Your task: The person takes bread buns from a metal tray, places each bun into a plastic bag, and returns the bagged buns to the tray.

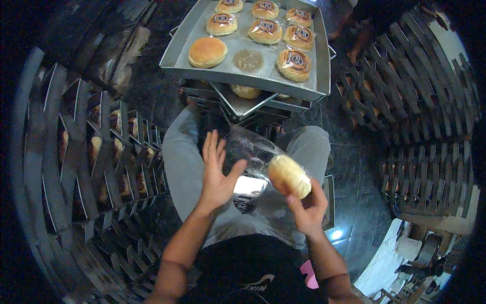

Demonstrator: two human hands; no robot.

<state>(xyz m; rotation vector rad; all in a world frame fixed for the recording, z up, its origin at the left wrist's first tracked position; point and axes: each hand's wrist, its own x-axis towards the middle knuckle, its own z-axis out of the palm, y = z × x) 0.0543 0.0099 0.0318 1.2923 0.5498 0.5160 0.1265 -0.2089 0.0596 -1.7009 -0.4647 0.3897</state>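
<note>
A round bread bun [289, 177] sits in the mouth of a clear plastic bag [251, 147], and my right hand [310, 209] grips it by its lower right end. My left hand [218, 175] is open, fingers spread, just left of the bag and holding nothing. On my lap lies a stack of flat clear bags [248, 192] with a dark printed emblem. Ahead of my knees, a metal tray [243, 76] carries one unwrapped bun [208, 52] at its near left. Several bagged buns, one of them a wrapped bun [294, 65] at the near right, fill other places.
Under the tray are more stacked trays [243, 104] with buns. Tall stacks of dark trays [76, 152] with bread stand at my left, and further stacks [425, 162] at my right. Another person's bare leg [358, 45] shows at the far right. A pink object [309, 275] is by my right side.
</note>
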